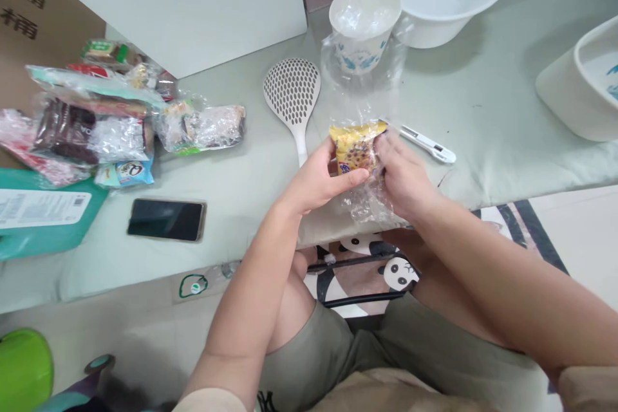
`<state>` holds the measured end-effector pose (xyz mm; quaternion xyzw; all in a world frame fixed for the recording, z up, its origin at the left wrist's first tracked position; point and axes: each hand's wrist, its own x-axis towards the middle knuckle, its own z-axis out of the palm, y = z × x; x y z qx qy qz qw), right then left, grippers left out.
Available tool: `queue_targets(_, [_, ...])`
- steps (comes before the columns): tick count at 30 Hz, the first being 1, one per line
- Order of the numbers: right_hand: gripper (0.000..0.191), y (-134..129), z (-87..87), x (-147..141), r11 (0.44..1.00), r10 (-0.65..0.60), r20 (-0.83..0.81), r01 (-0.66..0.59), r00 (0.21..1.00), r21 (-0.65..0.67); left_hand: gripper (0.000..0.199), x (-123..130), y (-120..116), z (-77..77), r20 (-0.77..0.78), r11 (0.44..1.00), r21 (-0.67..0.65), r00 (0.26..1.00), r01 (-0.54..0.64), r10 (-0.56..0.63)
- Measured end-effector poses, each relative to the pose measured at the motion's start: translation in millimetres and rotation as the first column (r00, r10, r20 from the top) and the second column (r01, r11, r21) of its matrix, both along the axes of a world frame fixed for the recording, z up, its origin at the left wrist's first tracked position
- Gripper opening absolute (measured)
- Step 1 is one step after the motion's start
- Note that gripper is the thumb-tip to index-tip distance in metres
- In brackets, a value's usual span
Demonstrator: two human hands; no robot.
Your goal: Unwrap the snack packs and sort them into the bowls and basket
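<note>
A yellow snack packet [356,149] with a clear plastic wrap around it is held upright near the table's front edge. My left hand [324,175] grips its left side, thumb across the front. At the packet's right edge is my right hand [403,174], slightly blurred, its fingers closed on the packet and its clear wrap. Behind the packet, a patterned paper cup [362,45] stands with clear plastic [333,87] around it. A white utility knife [427,143] lies just beyond my right hand. The white slotted skimmer [293,90] lies to the left, its handle running toward my left wrist.
Several wrapped snacks [120,129] are piled at the left, with a phone [167,219] in front. A white bowl [447,19] stands at the back, a white container [574,87] at the right. A large white box [193,6] is at the back left.
</note>
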<state>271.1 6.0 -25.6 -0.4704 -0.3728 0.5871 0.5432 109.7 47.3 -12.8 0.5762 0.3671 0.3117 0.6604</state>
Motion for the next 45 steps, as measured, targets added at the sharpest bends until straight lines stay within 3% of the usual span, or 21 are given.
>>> queue_targets(2, [0.031,-1,-0.6,2,0.999,-0.033,0.111,0.030,0.993,0.035,0.073,3,-1,-2.6,-0.001,0.999,0.016,1.000,-0.030,0.030])
queue_targets(6, [0.029,-3,0.5,10,0.982,-0.185,0.318,0.164,0.930,0.090,0.069,5,4,-6.7,0.022,0.973,0.088,0.977,-0.215,0.214])
queue_targets(11, [0.029,-5,13.9,11,0.990,-0.099,0.487,0.038,0.868,0.134,0.070,6,7,-6.8,0.024,0.961,0.123,0.969,-0.246,0.245])
queue_targets(17, [0.012,-3,18.0,14,0.988,-0.148,0.413,0.112,0.898,0.111,0.067,3,6,-6.3,-0.018,0.937,0.173,0.950,-0.304,0.312])
queue_targets(19, [0.016,-4,16.7,13,0.991,-0.105,0.384,0.067,0.917,0.112,0.066,2,4,-8.4,-0.067,0.921,0.217,0.936,-0.325,0.346])
queue_targets(22, [0.023,-3,16.0,13,0.996,-0.032,0.381,0.000,0.924,0.084,0.065,2,2,-10.0,-0.073,0.929,0.250,0.952,-0.272,0.298])
queue_targets(25, [0.027,0,17.3,17,0.998,-0.059,0.282,0.057,0.957,0.016,0.065,-2,6,-6.6,0.013,0.950,0.180,0.967,-0.254,0.256])
queue_targets(28, [0.032,4,19.2,25,0.987,-0.132,0.072,0.138,0.989,-0.081,0.061,-13,12,1.1,0.087,0.962,-0.015,0.959,-0.271,0.271])
queue_targets(33, [0.031,12,14.1,34,0.961,-0.244,-0.058,0.234,0.968,-0.145,0.041,-24,14,15.5,0.135,0.905,-0.327,0.934,-0.274,0.332])
queue_targets(36, [0.021,16,6.5,37,0.932,-0.355,0.058,0.358,0.933,-0.052,0.037,-23,15,17.9,0.170,0.868,-0.390,0.903,-0.306,0.395])
queue_targets(39, [0.012,12,5.5,38,0.811,-0.567,0.174,0.509,0.805,0.289,0.033,-22,17,11.2,0.162,0.865,-0.357,0.888,-0.353,0.430])
queue_targets(41, [0.008,5,9.9,34,0.727,-0.617,0.171,0.472,0.768,0.498,0.032,-19,17,4.3,0.143,0.872,-0.315,0.889,-0.375,0.434])
queue_targets(43, [0.004,-5,15.0,24,0.760,-0.530,0.205,0.354,0.823,0.545,0.035,-14,14,-0.9,0.133,0.893,-0.269,0.904,-0.361,0.406])
queue_targets(45, [0.010,-13,16.9,12,0.875,-0.371,0.261,0.241,0.891,0.420,0.039,-7,9,-2.2,0.137,0.921,-0.229,0.926,-0.316,0.352])
